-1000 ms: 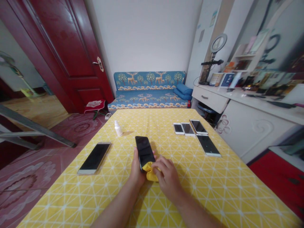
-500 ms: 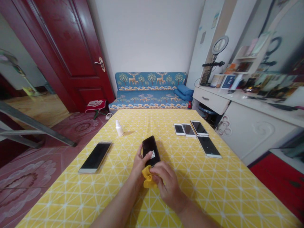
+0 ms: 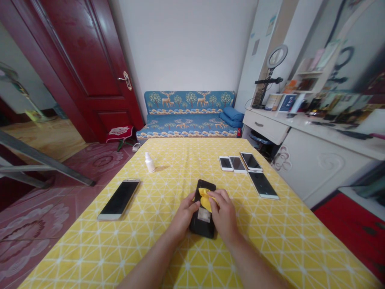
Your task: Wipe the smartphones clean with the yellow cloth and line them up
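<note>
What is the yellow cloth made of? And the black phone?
The yellow cloth looks like soft fabric: it bunches into folds. The black phone looks like glossy plastic or glass, since it shines; I can't tell which.

Nothing legible (phone label (image 3: 203,214) too blurred)

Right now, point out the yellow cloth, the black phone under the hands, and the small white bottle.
yellow cloth (image 3: 205,200): head view, on its bunched middle.
black phone (image 3: 203,229): head view, on its lower end between the hands.
small white bottle (image 3: 149,164): head view, on its body.
</note>
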`<action>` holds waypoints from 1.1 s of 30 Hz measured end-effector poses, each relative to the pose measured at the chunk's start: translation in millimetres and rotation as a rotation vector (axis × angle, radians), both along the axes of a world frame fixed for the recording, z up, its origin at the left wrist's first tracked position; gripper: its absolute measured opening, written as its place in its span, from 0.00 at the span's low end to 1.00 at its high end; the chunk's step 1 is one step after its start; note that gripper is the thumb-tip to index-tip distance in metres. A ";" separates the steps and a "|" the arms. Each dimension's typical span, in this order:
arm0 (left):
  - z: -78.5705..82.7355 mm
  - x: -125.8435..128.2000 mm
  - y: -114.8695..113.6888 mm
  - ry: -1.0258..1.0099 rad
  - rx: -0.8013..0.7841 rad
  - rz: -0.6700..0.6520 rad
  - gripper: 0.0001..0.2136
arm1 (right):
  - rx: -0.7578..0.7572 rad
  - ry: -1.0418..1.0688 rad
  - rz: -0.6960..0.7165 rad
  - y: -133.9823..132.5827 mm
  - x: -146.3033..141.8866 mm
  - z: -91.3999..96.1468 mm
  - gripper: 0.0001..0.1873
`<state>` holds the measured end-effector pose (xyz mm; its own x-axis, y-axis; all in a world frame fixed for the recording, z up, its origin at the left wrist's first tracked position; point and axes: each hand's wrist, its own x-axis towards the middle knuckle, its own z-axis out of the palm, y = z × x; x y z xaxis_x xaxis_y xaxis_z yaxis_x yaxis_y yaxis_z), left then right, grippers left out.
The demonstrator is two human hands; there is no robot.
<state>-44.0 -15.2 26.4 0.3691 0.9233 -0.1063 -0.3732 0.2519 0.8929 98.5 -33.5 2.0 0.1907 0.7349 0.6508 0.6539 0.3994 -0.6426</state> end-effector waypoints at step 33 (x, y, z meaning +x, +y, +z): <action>-5.2 -23.0 33.8 -0.419 -0.237 0.310 0.09 | -0.273 -0.262 0.212 -27.1 -26.6 18.3 0.08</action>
